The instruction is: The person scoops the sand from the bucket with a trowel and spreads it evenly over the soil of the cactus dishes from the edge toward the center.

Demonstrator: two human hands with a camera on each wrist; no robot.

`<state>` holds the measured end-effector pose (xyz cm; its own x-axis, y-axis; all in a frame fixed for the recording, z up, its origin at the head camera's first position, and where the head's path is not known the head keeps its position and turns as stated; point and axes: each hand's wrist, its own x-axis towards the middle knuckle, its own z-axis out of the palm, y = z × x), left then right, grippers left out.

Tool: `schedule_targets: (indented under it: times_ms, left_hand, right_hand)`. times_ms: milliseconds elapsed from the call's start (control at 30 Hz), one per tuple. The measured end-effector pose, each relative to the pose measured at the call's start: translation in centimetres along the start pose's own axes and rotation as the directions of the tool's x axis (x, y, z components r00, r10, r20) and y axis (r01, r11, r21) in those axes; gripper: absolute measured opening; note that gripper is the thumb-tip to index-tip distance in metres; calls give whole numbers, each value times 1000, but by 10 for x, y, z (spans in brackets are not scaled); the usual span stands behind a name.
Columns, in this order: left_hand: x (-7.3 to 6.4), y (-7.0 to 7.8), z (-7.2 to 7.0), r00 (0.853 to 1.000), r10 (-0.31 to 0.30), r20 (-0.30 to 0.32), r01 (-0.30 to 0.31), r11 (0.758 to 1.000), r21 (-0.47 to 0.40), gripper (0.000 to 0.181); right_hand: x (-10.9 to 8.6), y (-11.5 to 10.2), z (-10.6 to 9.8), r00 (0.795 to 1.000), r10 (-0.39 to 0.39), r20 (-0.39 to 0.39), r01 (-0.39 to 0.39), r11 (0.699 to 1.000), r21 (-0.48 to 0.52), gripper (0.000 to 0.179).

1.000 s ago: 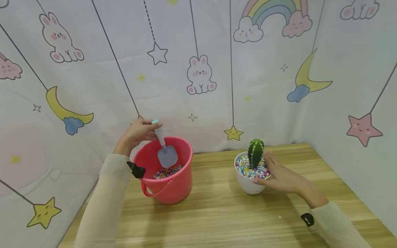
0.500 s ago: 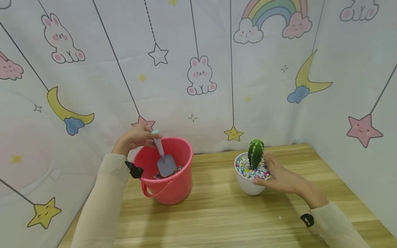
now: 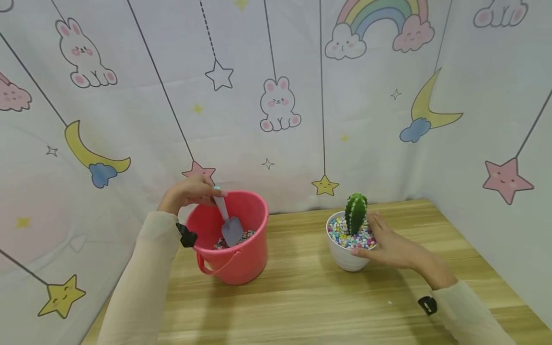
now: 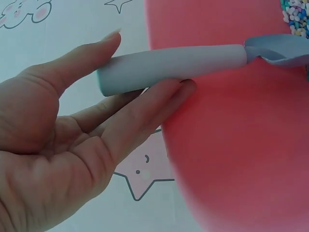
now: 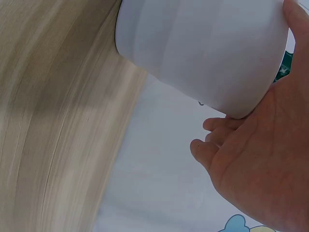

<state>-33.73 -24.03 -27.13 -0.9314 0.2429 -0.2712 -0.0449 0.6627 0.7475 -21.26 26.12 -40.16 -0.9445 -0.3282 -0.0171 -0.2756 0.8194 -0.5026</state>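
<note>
My left hand (image 3: 189,192) pinches the pale handle of a small trowel (image 3: 233,231) between thumb and fingers. Its grey blade points down inside a red bucket (image 3: 247,263), at the colourful beads (image 3: 247,235) in the bottom. In the left wrist view, the thumb lies on top of the trowel handle (image 4: 174,67) and the fingers support it from below. On the right, my right hand (image 3: 396,247) holds the side of a white flowerpot (image 3: 347,258), thumb in front and fingers behind. A green cactus (image 3: 355,214) stands upright in it among multicoloured pebbles (image 3: 338,230).
Both containers stand on a wood-grain table (image 3: 297,302), apart from each other. A cloth backdrop (image 3: 297,158) with printed rabbits and stars rises behind and at both sides. The bucket's handle (image 3: 222,268) hangs down in front. One tiny white bit (image 3: 390,302) lies on the table.
The left hand has lowered the trowel deeper into the bucket, its blade now down at the beads. My right hand and the flowerpot have stayed in place.
</note>
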Motion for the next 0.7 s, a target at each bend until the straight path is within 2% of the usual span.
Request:
schedule_targets:
  times_ms: [233,467,600,700]
  left_hand:
    - [-2,3,-2,999,-3,-51,8,995,98,31]
    - [-16,12,-9,992,9,-129,14,985,175,38]
    - [-26,14,-15,983,60,-173,-21,976,215,37]
    - [-35,15,-16,965,124,-232,-59,962,266,37]
  right_hand:
    - [-1,-3,-3,1000,-15,7,15,1000,5,122]
    - [-3,-3,-11,999,-44,1,44,999,-17,119]
    - [-4,-2,-22,996,-70,-50,69,998,-11,113]
    - [-6,-3,-34,995,-60,-76,61,998,8,109]
